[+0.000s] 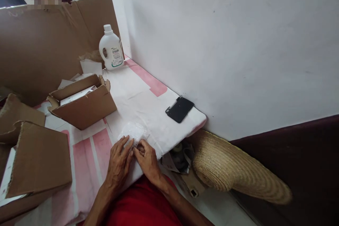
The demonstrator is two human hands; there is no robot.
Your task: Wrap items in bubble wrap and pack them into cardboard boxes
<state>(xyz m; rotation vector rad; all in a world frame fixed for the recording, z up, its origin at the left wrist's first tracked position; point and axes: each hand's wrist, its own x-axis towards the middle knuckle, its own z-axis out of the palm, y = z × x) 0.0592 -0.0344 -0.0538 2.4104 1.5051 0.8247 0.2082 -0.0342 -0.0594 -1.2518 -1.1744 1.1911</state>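
A white item in a clear, crinkled plastic bag [135,130] lies on the table near its front edge. My left hand [119,159] has its fingers bent over the bag's near left side, the thumb reaching toward the right hand. With curled fingers, my right hand [146,156] pinches the bag's near right edge. Both hands' fingertips almost meet there, and they partly hide the plastic. What the white item is cannot be made out.
Open cardboard boxes [91,107] with white contents stand left. A white detergent bottle [111,51] stands at the back before a tall cardboard sheet [39,42]. A black flat case [180,109] lies right, by the wall. A straw hat [225,162] is below the table's edge. Someone is behind the cardboard.
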